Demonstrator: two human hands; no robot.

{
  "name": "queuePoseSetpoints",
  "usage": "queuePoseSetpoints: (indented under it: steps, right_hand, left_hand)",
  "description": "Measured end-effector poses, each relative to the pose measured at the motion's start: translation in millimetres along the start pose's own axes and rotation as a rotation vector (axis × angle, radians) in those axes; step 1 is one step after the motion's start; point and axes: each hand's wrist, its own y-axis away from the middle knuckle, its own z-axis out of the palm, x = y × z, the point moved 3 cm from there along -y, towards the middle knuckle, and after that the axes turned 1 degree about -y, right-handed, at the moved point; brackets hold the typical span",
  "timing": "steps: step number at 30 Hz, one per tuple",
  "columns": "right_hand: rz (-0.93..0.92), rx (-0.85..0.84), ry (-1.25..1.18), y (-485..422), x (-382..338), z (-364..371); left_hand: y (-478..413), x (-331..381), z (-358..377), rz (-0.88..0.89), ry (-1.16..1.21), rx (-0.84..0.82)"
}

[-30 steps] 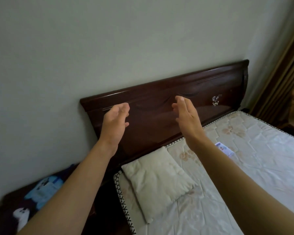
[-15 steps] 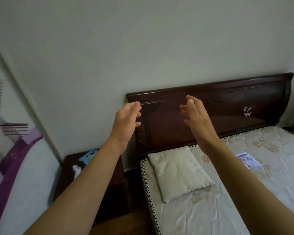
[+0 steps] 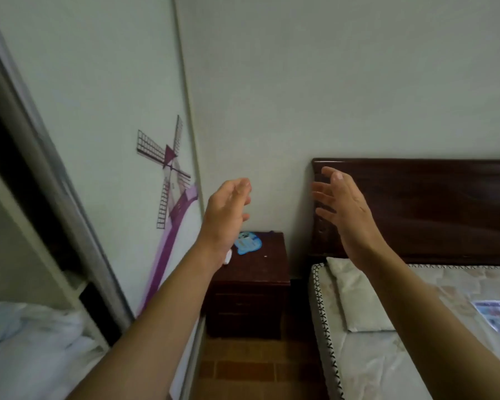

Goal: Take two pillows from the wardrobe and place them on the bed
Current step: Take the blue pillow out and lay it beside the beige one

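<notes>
One cream pillow (image 3: 358, 295) is lying on the bed (image 3: 387, 370) by the headboard (image 3: 445, 209). It is looking soft and light, best held by both sides. The left hand (image 3: 225, 215) and right hand (image 3: 347, 209) are hanging open, holding nothing

The light is dim, soft and even, with a greenish cast on the wall (image 3: 329, 82) and no hard shadows or glare. The wardrobe opening (image 3: 9, 157) at left falls into deep darkness. Wide-angle distortion bends and tilts the lines near the left edge. The whole picture is slightly soft, and the white bedding (image 3: 26, 342) at lower left is blurred.
</notes>
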Motion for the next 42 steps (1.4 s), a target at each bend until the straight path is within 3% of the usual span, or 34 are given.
queuePoseSetpoints:
  steps: [8,15,29,42]
  right_hand:
    - [-0.042,-0.251,-0.084,33.6,-38.8,115.9]
    - [-0.08,-0.524,-0.227,44.2,-48.2,199.5]
    - [-0.073,-1.006,-0.466,62.5,-69.2,282.0]
    - [-0.046,-1.322,-0.62,178.7,-139.7,362.5]
  left_hand:
    - [57.9,35.1,-106.2,0.028,-0.101,0.209]
    - [94.0,42.4,-163.1,0.011,-0.183,0.492]
    - [169.6,77.7,-197.2,-0.038,-0.302,1.107]
    - [303.7,139.8,-242.7,0.052,-0.415,1.475]
